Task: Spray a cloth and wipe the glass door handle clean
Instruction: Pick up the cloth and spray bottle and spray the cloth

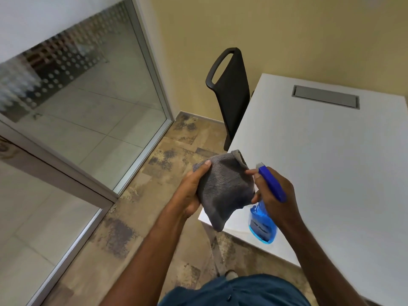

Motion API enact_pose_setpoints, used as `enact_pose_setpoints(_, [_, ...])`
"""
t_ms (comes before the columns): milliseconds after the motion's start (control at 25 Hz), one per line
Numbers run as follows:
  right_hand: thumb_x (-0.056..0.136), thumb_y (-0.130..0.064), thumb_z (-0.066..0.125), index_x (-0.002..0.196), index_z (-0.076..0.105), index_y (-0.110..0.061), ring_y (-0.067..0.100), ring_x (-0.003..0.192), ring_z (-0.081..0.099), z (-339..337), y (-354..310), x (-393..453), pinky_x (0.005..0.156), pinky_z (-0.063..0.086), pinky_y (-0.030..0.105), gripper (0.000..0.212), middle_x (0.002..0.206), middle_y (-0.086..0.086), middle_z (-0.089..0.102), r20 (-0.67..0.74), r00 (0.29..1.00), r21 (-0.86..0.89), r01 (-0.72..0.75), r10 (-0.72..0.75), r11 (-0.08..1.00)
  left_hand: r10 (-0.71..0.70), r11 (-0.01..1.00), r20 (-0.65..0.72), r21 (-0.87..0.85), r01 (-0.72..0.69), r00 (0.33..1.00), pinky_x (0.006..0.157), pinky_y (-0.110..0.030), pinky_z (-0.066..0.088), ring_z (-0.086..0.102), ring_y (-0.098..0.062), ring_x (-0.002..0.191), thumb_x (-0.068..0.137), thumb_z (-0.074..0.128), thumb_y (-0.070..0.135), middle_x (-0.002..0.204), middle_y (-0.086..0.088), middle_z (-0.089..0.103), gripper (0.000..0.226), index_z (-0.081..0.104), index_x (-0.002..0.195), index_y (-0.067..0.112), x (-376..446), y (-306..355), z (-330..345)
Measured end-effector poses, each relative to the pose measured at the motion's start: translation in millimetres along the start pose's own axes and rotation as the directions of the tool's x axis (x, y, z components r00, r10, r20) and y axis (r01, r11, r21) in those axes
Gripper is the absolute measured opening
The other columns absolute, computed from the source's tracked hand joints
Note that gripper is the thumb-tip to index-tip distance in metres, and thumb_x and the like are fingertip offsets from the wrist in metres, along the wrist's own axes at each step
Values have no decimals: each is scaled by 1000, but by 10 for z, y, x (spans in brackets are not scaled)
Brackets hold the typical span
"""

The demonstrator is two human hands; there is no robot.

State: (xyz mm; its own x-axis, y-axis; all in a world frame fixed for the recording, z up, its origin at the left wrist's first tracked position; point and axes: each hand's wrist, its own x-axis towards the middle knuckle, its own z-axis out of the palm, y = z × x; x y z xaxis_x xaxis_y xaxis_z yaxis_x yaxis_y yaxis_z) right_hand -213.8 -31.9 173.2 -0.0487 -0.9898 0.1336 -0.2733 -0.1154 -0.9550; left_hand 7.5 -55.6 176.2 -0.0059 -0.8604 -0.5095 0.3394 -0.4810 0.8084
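Head view: grey cloth [223, 191] clenched in left grip [189, 195], spray bottle [263, 219] grasped in right grip [273, 195]; nozzle should be aimed squarely at cloth.

Grey cloth and blue spray bottle

The grey cloth [223, 191] hung folded and draped, its lower corner pointing down; the blue spray bottle [263, 219] stood just right of it, nozzle toward the cloth.

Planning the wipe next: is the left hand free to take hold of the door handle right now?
Probably not: the left hand is gripping the grey cloth, and no door handle shows in this view.
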Motion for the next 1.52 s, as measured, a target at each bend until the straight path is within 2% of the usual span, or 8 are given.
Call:
enact_pose_setpoints(160, [91, -47, 56, 85, 66, -36, 29, 54, 66, -48, -150, -37, 57, 59, 30, 16, 64, 3, 66, 4, 1000, 18, 3, -3, 1000, 26, 1000, -136, 20, -23, 990, 69, -29, 60, 77, -24, 97, 91, 75, 51, 99, -3, 82, 46, 75, 118, 14, -17, -24, -49])
enact_pose_setpoints(280, [89, -59, 53, 84, 69, -21, 24, 50, 65, -31, -209, -92, 53, 57, 25, 42, 65, 1, 70, 76, 997, 19, 2, -4, 1000, 77, 996, -210, 52, -67, 975, 64, -25, 59, 76, -25, 97, 97, 70, 50, 94, -2, 81, 42, 75, 115, 13, -12, -8, -36])
enact_pose_setpoints(440, [96, -52, 57, 83, 67, -10, 16, 49, 62, 97, -213, -187, 57, 55, 23, 46, 57, -8, 62, 137, 991, -54, -2, 10, 999, 119, 988, -282, 125, -87, 952, 72, -31, 57, 71, -28, 102, 100, 63, 54, 107, -6, 75, 35, 69, 108, 20, -19, 42, 32])
enact_pose_setpoints(640, [93, -52, 55, 72, 60, -19, 12, 45, 60, 203, -251, -212, 52, 52, 19, 39, 51, -11, 59, 164, 986, -42, -25, 31, 999, 161, 984, -294, 125, -129, 942, 67, -24, 53, 73, -20, 96, 101, 59, 53, 102, 1, 75, 32, 70, 107, 24, -37, 65, 17])
enact_pose_setpoints(1040, [87, -47, 56, 86, 67, -5, 16, 53, 62, 319, -298, -263, 57, 54, 17, 44, 61, 1, 63, 117, 991, -36, -61, 65, 998, 147, 986, -319, 120, -114, 936, 76, -30, 56, 72, -25, 102, 102, 59, 51, 112, -4, 73, 29, 68, 108, 25, 40, 86, -128])
enact_pose_setpoints(1200, [88, -47, 59, 74, 59, -16, 13, 49, 56, 403, -399, -307, 53, 50, 15, 34, 54, -6, 56, 143, 986, -25, -83, 86, 996, 134, 989, -315, 96, -109, 940, 73, -30, 56, 73, -25, 100, 103, 61, 50, 108, -4, 75, 27, 68, 106, 24, 79, 95, -170])
enact_pose_setpoints(1360, [91, -53, 62, 68, 57, -26, 16, 50, 57, 502, -469, -350, 55, 54, 24, 35, 53, -5, 57, 165, 983, -41, -75, 81, 996, 138, 989, -305, 87, -116, 942, 76, -31, 58, 73, -26, 106, 103, 59, 52, 117, -7, 74, 41, 67, 123, 18, 104, 138, -279])
enact_pose_setpoints(1520, [82, -47, 54, 85, 65, -13, 17, 57, 61, 586, -482, -317, 62, 55, 22, 36, 62, -3, 61, 181, 978, -79, -94, 107, 992, 132, 991, -324, 73, -114, 937, 71, -30, 56, 72, -26, 105, 102, 59, 52, 116, -5, 74, 41, 67, 124, 18, 127, 205, -402])
